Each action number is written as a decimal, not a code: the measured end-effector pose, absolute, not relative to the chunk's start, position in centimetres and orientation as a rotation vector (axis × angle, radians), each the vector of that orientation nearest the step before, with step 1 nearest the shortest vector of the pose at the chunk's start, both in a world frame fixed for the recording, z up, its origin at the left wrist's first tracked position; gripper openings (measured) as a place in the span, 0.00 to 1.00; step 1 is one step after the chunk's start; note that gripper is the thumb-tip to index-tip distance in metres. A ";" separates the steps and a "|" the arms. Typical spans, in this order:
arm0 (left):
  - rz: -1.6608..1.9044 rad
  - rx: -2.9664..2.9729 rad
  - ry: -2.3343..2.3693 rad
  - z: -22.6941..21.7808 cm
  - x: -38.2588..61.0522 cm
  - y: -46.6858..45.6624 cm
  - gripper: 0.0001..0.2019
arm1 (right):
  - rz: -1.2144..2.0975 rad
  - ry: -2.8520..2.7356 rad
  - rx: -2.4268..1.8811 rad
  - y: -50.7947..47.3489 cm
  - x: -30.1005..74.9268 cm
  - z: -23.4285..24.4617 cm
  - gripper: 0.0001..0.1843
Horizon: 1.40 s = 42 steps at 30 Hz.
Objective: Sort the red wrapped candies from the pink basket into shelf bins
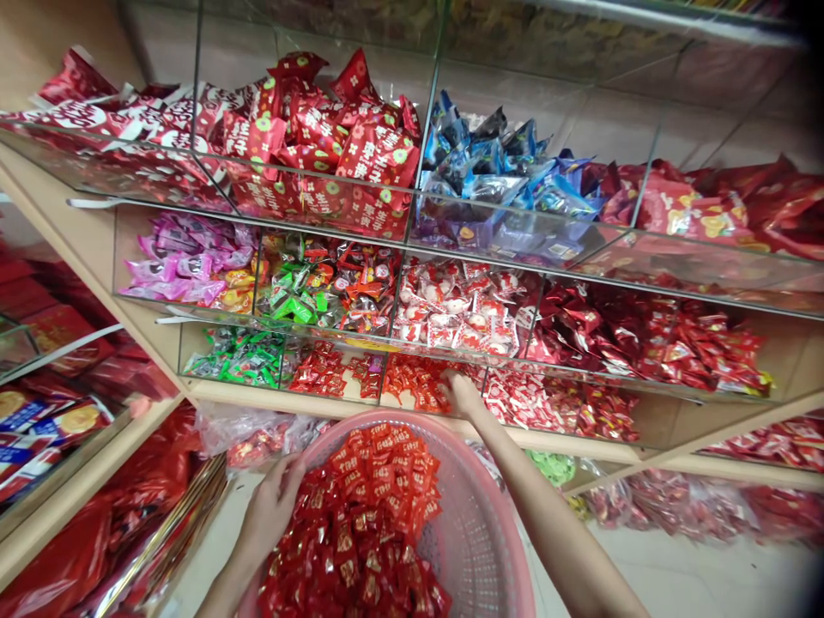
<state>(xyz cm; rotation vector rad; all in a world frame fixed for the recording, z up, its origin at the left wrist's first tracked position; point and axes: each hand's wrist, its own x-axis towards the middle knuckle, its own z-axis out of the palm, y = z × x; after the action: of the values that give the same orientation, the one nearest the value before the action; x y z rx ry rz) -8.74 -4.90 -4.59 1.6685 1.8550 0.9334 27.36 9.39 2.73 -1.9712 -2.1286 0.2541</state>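
Note:
A round pink plastic basket [508,524] stands low in front of me. Dark red wrapped candies [354,558] fill its near part, with brighter orange-red wrapped candies [386,472] heaped at the far side. My left hand [274,502] grips the basket's left rim, its fingers bent over the edge. My right hand [462,395] reaches over the far rim into a bottom-shelf compartment of small orange-red candies [415,382]. Its fingers curl downward among them, and their tips are hidden, so I cannot make out what is in them.
Clear-fronted shelves [412,249] hold sorted wrapped sweets: red bags [379,146], blue bags [508,163], purple candies [173,249] and red-white candies [463,300]. Wooden frames [96,249] stand at the sides. Bagged goods [688,506] lie beneath the bottom shelf.

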 end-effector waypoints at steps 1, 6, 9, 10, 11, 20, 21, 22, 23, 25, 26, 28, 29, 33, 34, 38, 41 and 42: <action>0.946 1.672 1.852 -4.6 -8.8 -4.9 0.17 | 0.220 -2.150 -2.044 9.5 27.6 3.0 0.11; 0.947 1.655 1.852 -4.8 -8.9 -4.8 0.18 | 0.125 -2.247 -2.267 9.4 27.0 3.6 0.15; 0.952 1.665 1.838 -4.9 -8.9 -4.8 0.17 | 0.095 -2.224 -2.334 9.4 26.1 3.0 0.19; 0.955 1.668 1.837 -4.9 -8.9 -4.8 0.17 | 0.093 -2.210 -2.357 9.5 25.8 2.8 0.20; 0.957 1.669 1.838 -4.9 -8.9 -4.8 0.17 | 0.085 -2.198 -2.380 9.5 25.5 2.5 0.21; 0.965 1.658 1.829 -5.0 -8.9 -4.8 0.17 | -0.046 -2.273 -2.360 10.0 25.5 1.0 0.22; 0.962 1.656 1.827 -5.1 -8.9 -4.8 0.17 | -0.041 -2.280 -2.346 10.0 25.7 0.9 0.22; 0.960 1.657 1.824 -5.2 -8.9 -4.8 0.17 | -0.032 -2.285 -2.330 10.1 25.8 0.8 0.22; 0.960 1.658 1.823 -5.3 -8.9 -4.8 0.17 | -0.021 -2.285 -2.314 10.2 26.0 0.6 0.23; 0.957 1.660 1.826 -5.4 -9.0 -4.7 0.17 | -0.003 -2.266 -2.277 10.2 26.3 0.5 0.23; 0.953 1.660 1.830 -5.3 -9.0 -4.7 0.18 | 0.007 -2.246 -2.253 10.1 26.5 0.5 0.22; 0.947 1.659 1.841 -5.2 -8.9 -4.8 0.18 | 0.038 -2.184 -2.190 10.0 26.8 0.7 0.19; 0.944 1.662 1.844 -5.1 -8.9 -4.8 0.18 | 0.060 -2.142 -2.151 9.9 26.9 0.9 0.18; 0.934 1.659 1.842 -4.8 -8.7 -4.9 0.18 | 0.201 -1.934 -1.883 9.5 26.9 1.7 0.17; 0.936 1.653 1.838 -4.7 -8.7 -4.9 0.18 | 0.239 -1.880 -1.794 9.3 26.8 1.9 0.18; 0.952 1.643 1.818 -4.5 -8.5 -4.9 0.17 | 0.396 -1.784 -1.512 7.4 25.3 2.6 0.19; 0.945 1.642 1.825 -4.2 -8.4 -5.0 0.18 | 0.474 -1.889 -1.403 5.1 23.5 3.4 0.19; 0.945 1.647 1.829 -4.1 -8.4 -5.0 0.18 | 0.484 -1.935 -1.381 4.3 22.9 3.7 0.20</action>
<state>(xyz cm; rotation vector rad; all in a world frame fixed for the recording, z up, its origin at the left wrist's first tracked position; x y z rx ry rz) -8.39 -4.98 -4.11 1.6467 1.8289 0.9452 22.91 4.30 3.74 -1.3812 -1.9353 0.4841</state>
